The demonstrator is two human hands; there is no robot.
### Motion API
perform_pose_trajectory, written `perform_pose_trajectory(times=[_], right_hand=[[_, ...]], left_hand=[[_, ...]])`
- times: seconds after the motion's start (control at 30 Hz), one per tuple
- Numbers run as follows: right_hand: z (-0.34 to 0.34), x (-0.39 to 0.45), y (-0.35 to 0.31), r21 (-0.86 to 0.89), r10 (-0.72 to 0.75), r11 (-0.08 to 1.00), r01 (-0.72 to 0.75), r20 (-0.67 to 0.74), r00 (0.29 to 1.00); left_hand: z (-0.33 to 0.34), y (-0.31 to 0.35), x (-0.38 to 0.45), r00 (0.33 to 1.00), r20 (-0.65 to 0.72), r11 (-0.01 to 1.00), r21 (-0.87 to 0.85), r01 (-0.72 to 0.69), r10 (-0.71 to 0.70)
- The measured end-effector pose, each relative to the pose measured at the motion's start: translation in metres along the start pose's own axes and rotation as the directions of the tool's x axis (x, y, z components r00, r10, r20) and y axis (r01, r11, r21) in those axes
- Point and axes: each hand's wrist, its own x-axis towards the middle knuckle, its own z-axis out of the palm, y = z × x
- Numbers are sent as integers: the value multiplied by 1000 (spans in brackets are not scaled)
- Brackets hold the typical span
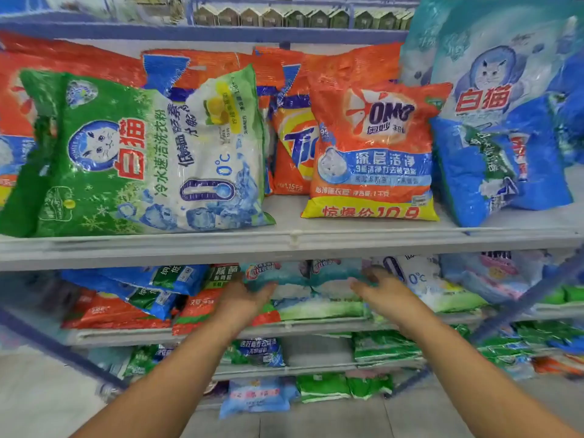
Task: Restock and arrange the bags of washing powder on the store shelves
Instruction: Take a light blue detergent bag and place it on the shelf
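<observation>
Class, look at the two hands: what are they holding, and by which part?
Both hold the teal washing powder bag on the second shelf: left hand at its left end, right hand at its right end.

Shop aisle, tiered shelves point(284, 245), stacked washing powder bags point(369, 153)

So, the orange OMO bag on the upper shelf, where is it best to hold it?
Probably by its two side edges, coming from the front. The orange OMO bag stands leaning back, face outward, with the Tide bag close behind its left edge and blue bags right.
</observation>
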Motion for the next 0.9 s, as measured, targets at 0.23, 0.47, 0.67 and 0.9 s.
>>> perform_pose_trajectory(times=[0.23, 0.47, 0.67, 0.9], right_hand=[[-15, 53, 10, -163, 57, 985, -58, -7, 998], [-22, 68, 10, -361, -26, 931, 57, 90, 996], [-27, 82, 7, -39, 24, 999, -18, 173, 985], [-31, 79, 26, 142, 47, 986, -87, 264, 963]], left_hand=[[25, 22, 14, 975, -182, 992, -20, 122, -123], [52, 37, -4, 924, -382, 878, 451, 161, 26], [89, 56, -10, 898, -144, 651, 737, -182, 415], [120, 64, -10, 958, 22, 660, 721, -214, 286]])
